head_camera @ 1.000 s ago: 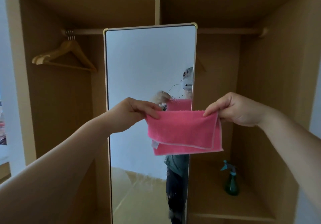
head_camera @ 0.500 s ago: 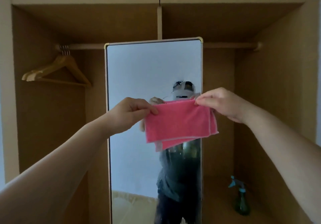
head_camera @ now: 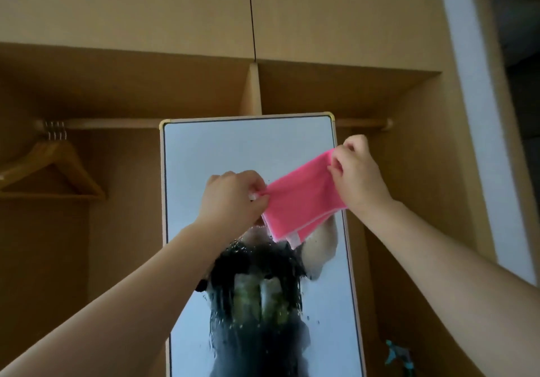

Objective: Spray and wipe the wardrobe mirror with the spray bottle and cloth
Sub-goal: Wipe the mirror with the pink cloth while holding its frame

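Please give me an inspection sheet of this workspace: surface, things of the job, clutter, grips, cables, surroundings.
Surface: mirror upright in the wardrobe, droplets and runs on its lower half.
Job's things: pink cloth folded, stretched before the glass; spray bottle low at the right, partly cut off.
Clutter: wooden hangers on the rail at left.
Grips: left hand pinches the cloth's lower end; right hand pinches its upper end.
Cables: nothing seen.
Surroundings: white wall right of the wardrobe.
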A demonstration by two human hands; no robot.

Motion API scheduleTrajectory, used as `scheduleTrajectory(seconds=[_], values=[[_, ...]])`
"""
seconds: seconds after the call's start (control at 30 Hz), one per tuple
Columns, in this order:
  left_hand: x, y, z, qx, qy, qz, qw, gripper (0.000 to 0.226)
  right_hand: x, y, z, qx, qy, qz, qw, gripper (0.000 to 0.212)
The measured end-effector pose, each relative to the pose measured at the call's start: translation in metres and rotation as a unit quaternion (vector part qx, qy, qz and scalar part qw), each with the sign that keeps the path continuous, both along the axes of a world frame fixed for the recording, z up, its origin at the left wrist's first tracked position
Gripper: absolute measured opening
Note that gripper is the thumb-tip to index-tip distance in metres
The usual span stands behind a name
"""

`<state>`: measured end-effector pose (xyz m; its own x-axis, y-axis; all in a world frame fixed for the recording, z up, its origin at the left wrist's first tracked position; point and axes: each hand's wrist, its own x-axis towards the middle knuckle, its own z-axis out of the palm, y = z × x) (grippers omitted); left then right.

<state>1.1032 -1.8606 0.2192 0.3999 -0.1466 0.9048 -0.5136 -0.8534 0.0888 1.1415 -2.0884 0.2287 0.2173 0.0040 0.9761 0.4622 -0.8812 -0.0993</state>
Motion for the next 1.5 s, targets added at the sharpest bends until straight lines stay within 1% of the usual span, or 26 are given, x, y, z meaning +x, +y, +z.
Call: scheduleTrajectory(seconds=[0.03, 0.13, 0.23, 0.27, 0.3, 0.37, 0.4, 0.47, 0.53, 0.63, 0.67, 0.77, 0.87, 0.93, 1.03, 1.1, 1.17, 1.23, 1.37, 1.5], values=[[0.004, -0.002, 0.001, 0.006, -0.012, -0.001, 1.0, 0.007, 0.005, 0.001, 0.009, -0.007, 0.007, -0.004, 1.0, 0.009], [0.017, -0.008, -0.001, 0.019, -0.034, -0.004, 0.999, 0.004, 0.015, 0.01, 0.033, -0.004, 0.02, 0.029, 0.999, 0.012], [0.03, -0.009, 0.0, 0.037, -0.063, 0.023, 0.997, 0.006, 0.024, 0.019, 0.049, -0.033, 0.005, 0.052, 0.998, 0.017], [0.035, -0.008, 0.0, 0.047, -0.075, 0.035, 0.995, 0.008, 0.028, 0.02, 0.05, -0.046, -0.017, 0.038, 0.998, 0.018], [0.038, -0.005, 0.0, 0.053, -0.088, 0.043, 0.994, 0.009, 0.033, 0.019, 0.049, -0.082, -0.054, -0.016, 0.995, 0.018], [0.043, 0.0, -0.002, 0.059, -0.106, 0.053, 0.991, 0.01, 0.044, 0.016, 0.044, -0.161, -0.143, -0.144, 0.966, 0.015], [0.044, 0.002, -0.003, 0.059, -0.113, 0.055, 0.99, 0.011, 0.047, 0.014, 0.041, -0.171, -0.158, -0.186, 0.954, 0.014], [0.045, 0.01, -0.005, 0.056, -0.125, 0.052, 0.989, 0.012, 0.05, 0.013, 0.039, -0.162, -0.137, -0.236, 0.948, 0.015], [0.043, 0.025, -0.006, 0.055, -0.135, 0.06, 0.987, 0.008, 0.052, 0.016, 0.04, -0.15, -0.087, -0.257, 0.951, 0.019], [0.039, 0.06, -0.005, 0.041, -0.163, 0.108, 0.98, 0.013, 0.056, 0.029, 0.034, -0.127, 0.013, -0.232, 0.964, 0.031], [0.038, 0.073, -0.005, 0.029, -0.178, 0.129, 0.975, 0.014, 0.059, 0.034, 0.029, -0.109, 0.027, -0.215, 0.97, 0.034], [0.036, 0.098, -0.009, 0.001, -0.211, 0.171, 0.962, 0.023, 0.072, 0.045, 0.016, -0.043, 0.036, -0.157, 0.986, 0.045], [0.038, 0.111, -0.017, -0.008, -0.213, 0.178, 0.961, 0.03, 0.082, 0.056, 0.005, 0.026, 0.032, -0.084, 0.996, 0.051], [0.04, 0.116, -0.022, -0.051, -0.195, 0.157, 0.967, 0.033, 0.088, 0.065, -0.001, 0.049, 0.035, -0.066, 0.996, 0.055], [0.043, 0.119, -0.027, -0.137, -0.141, 0.112, 0.974, 0.038, 0.093, 0.074, -0.004, 0.065, 0.028, -0.061, 0.996, 0.063], [0.046, 0.119, -0.03, -0.179, -0.109, 0.091, 0.974, 0.041, 0.096, 0.074, -0.002, 0.067, 0.032, -0.053, 0.996, 0.068], [0.048, 0.12, -0.031, -0.2, -0.078, 0.072, 0.974, 0.042, 0.098, 0.07, -0.002, 0.05, 0.034, -0.051, 0.997, 0.073], [0.048, 0.119, -0.032, -0.2, -0.056, 0.06, 0.976, 0.046, 0.102, 0.067, -0.003, 0.025, 0.03, -0.063, 0.997, 0.077], [0.052, 0.116, -0.032, -0.191, -0.055, 0.073, 0.977, 0.041, 0.11, 0.058, 0.002, -0.014, 0.037, -0.076, 0.996, 0.077], [0.058, 0.119, -0.032, -0.185, -0.052, 0.072, 0.979, 0.041, 0.123, 0.047, 0.012, -0.06, 0.031, -0.077, 0.995, 0.074]])
